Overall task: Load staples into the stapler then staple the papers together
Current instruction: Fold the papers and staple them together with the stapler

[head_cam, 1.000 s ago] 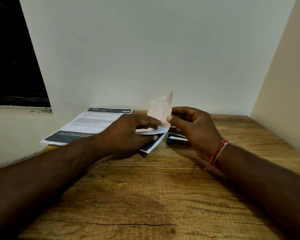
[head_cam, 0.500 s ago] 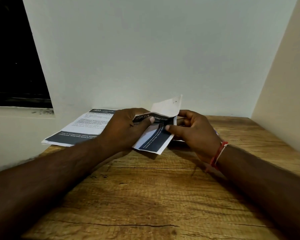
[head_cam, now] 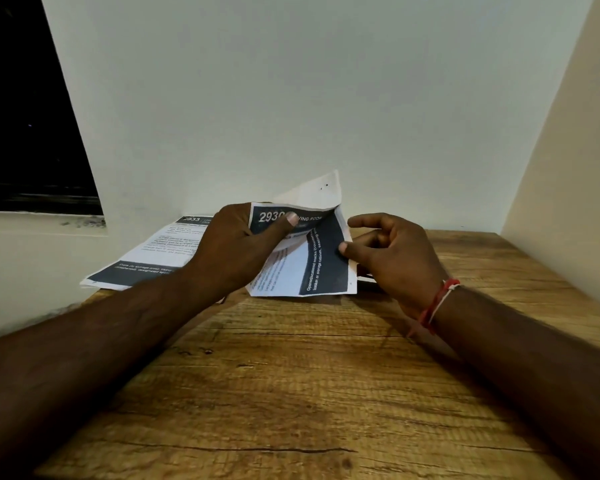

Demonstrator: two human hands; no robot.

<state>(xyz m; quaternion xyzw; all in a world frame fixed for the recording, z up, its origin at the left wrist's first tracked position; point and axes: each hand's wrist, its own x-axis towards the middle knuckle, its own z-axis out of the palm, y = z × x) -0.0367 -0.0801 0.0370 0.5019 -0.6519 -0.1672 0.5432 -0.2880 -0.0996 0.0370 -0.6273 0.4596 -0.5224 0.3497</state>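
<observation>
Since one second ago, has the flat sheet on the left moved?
No. The flat sheet keeps its place by the wall, overhanging the table on the left.

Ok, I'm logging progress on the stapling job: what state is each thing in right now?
Held paper: bent and curled, upper part raised off the table.
Flat paper: lying flat, left corner overhanging the table edge.
Left hand: grips the held paper's top, thumb across the heading.
Right hand: thumb on the held paper's right edge, fingers loosely curled.
</observation>
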